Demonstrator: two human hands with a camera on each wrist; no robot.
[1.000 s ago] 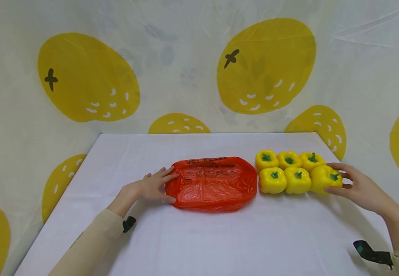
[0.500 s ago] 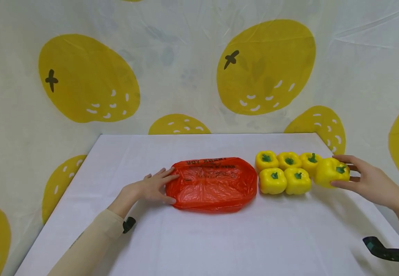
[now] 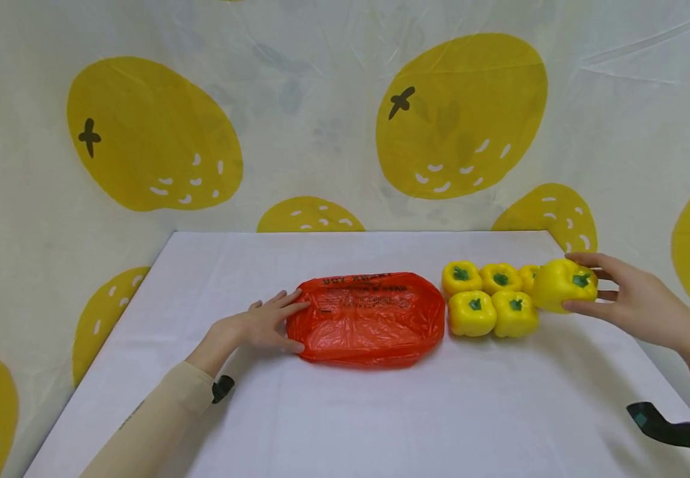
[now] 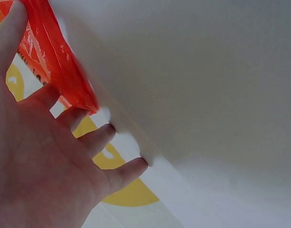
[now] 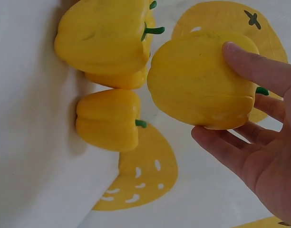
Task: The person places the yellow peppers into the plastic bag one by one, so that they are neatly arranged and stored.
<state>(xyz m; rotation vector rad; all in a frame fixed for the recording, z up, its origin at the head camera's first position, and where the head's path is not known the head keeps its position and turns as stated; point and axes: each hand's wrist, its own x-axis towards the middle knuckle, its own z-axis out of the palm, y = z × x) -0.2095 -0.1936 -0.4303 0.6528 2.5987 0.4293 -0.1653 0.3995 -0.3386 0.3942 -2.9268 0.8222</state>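
A red plastic bag (image 3: pixel 369 322) with dark printed lettering lies flat on the white table. My left hand (image 3: pixel 264 323) rests at its left edge, fingers spread; in the left wrist view the thumb and first fingers touch the bag (image 4: pixel 64 71). My right hand (image 3: pixel 637 299) grips a yellow bell pepper (image 3: pixel 560 285) with a green stem, thumb on the near side and fingers on the far side. In the right wrist view this pepper (image 5: pixel 198 80) is up off the table. Several more yellow bell peppers (image 3: pixel 472 318) stand in two rows just right of the bag.
The white-covered table (image 3: pixel 357 425) ends at a back edge against a hanging cloth (image 3: pixel 315 99) printed with large yellow fruit. At the back right, one pepper (image 3: pixel 527 275) of the far row is partly hidden behind the held one.
My right hand has lifted the front-right bell pepper out of its row, first to the right and up, then slightly back left and higher. The left hand and the bag have stayed put.
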